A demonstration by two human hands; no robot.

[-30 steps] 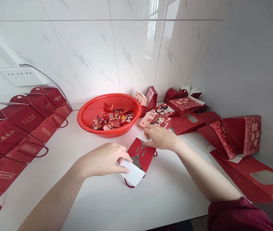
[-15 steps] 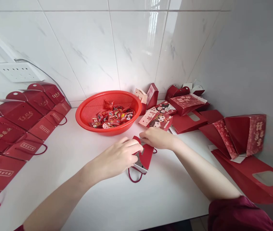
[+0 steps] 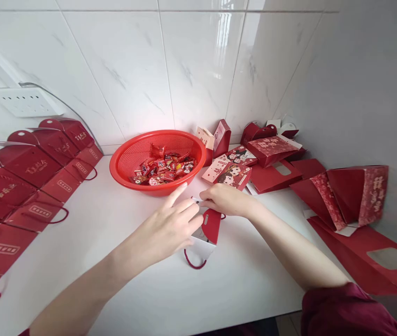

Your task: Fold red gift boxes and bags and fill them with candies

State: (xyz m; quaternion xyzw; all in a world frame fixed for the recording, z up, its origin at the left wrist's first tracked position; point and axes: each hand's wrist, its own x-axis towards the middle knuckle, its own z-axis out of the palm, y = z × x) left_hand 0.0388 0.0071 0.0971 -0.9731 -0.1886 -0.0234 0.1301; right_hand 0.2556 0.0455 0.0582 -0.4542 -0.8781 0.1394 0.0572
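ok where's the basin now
In the head view, the basin sits just left of centre, between the tiled wall and the left hand.

I'm getting a fairly bright, cool, diffuse light, with vertical streaks of glare on the glossy wall tiles (image 3: 222, 42) and only faint, soft shadows on the white tabletop (image 3: 142, 289), while the grey wall (image 3: 369, 93) on the right is dimmer and the top right corner falls dark. My wide view stretches the red boxes (image 3: 19, 168) at the left edge and the large red carton (image 3: 355, 252) at the right, whose outer end looks smeared. I find the middle reasonably sharp, though the left hand (image 3: 173, 226) softens at its lower fingertips.
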